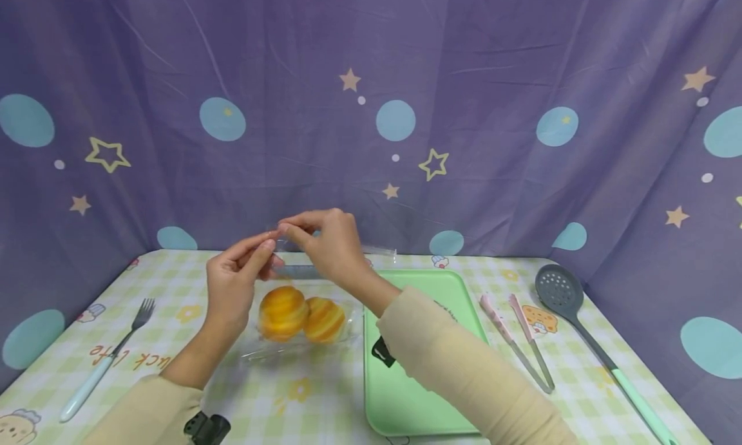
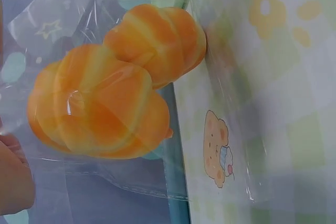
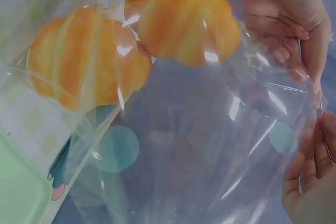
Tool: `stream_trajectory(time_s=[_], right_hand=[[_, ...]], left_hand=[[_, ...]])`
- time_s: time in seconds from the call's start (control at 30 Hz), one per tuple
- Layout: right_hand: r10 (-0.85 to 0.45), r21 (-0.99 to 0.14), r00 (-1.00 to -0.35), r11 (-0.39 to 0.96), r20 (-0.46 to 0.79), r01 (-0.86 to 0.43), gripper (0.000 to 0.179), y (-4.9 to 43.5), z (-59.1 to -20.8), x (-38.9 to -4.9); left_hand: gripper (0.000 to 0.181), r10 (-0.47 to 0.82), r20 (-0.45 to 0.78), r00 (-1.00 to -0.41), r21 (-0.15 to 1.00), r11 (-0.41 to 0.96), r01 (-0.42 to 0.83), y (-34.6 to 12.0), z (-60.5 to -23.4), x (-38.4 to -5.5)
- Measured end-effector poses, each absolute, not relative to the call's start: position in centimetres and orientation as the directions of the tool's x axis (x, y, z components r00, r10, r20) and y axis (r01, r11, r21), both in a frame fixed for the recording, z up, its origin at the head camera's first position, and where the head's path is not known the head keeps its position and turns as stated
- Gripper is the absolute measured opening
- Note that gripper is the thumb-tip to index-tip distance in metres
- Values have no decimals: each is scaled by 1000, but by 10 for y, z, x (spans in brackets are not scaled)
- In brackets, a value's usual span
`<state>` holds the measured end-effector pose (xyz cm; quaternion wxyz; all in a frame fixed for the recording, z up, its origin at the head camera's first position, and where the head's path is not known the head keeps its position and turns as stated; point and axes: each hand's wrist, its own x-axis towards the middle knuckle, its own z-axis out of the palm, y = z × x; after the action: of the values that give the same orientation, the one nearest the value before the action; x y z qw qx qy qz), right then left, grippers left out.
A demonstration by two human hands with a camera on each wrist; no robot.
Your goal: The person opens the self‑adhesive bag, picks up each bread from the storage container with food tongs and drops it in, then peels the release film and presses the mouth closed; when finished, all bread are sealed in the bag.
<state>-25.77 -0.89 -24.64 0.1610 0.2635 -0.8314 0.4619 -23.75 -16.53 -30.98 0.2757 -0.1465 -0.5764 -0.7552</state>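
A clear plastic bag (image 2: pixel 157 182) holds two golden, ridged bread rolls, a left roll (image 1: pixel 283 313) and a right roll (image 1: pixel 324 319). My left hand (image 1: pixel 232 277) pinches the bag's upper edge between thumb and fingers, above and left of the rolls. Close beside it, my right hand (image 1: pixel 336 245) pinches the same edge, with the fingertips of both hands almost meeting. Through the film in the right wrist view, both rolls show side by side, and the bag spreads out wrinkled below the hands.
Right of the bag lies a green tray (image 1: pixel 417 393), partly under my right forearm. Further right are pink-and-metal tongs (image 1: pixel 524 342) and a grey slotted skimmer (image 1: pixel 559 290). A fork (image 1: pixel 116 351) lies on the left. Behind the bag is a blue-grey strip (image 1: pixel 298 272). A purple curtain (image 1: pixel 313 110) hangs behind the table.
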Motion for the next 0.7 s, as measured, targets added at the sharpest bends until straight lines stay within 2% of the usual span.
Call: stream_trajectory(time_s=[0.17,0.7], right_hand=[[-238,-724,-827,399,510,-562,20,-4,-248,-260],[-196,-717,-820,404,538,-567,20,10,-250,-264]], left_hand=[[15,-285,513,-810,795,-199,573,-166,-310,-240],[16,-401,460,-792,793,-215,570,-173,-314,-249]])
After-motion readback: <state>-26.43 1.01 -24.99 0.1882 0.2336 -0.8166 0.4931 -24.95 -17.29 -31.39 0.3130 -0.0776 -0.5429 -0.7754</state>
